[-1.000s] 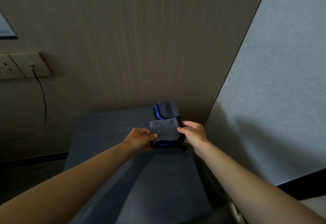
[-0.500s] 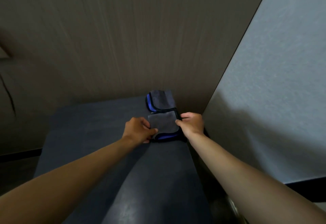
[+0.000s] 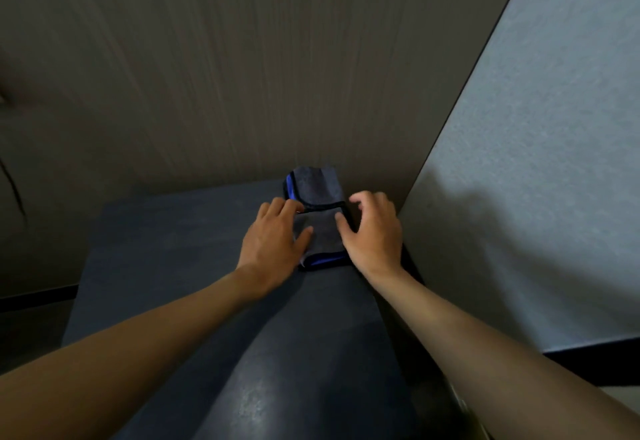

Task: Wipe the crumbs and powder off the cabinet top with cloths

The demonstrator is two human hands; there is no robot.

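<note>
Grey microfibre with blue-and-black edging makes up both cloths, two in all, lying end to end at the far right corner of the cabinet top (image 3: 166, 266), hard against the wood-grain back panel (image 3: 277, 76) and close to the pale side wall (image 3: 536, 180). The far cloth (image 3: 317, 187) sits folded and untouched, seemingly parked out of the way in the corner. The near cloth (image 3: 320, 235) lies flat between two hands. The left hand (image 3: 273, 242) rests on its left edge with fingers nearly straight and the thumb laid across the fabric, pressing rather than gripping. The right hand (image 3: 372, 235) is at the right edge with fingers spread and loosely bent; the thumb touches the cloth, the other fingers seem to hover, and nothing is clasped. This looks like smoothing a folded cloth into place at the pile. No crumbs or powder can be made out on the dark surface, which shows only a dull sheen near the camera.
</note>
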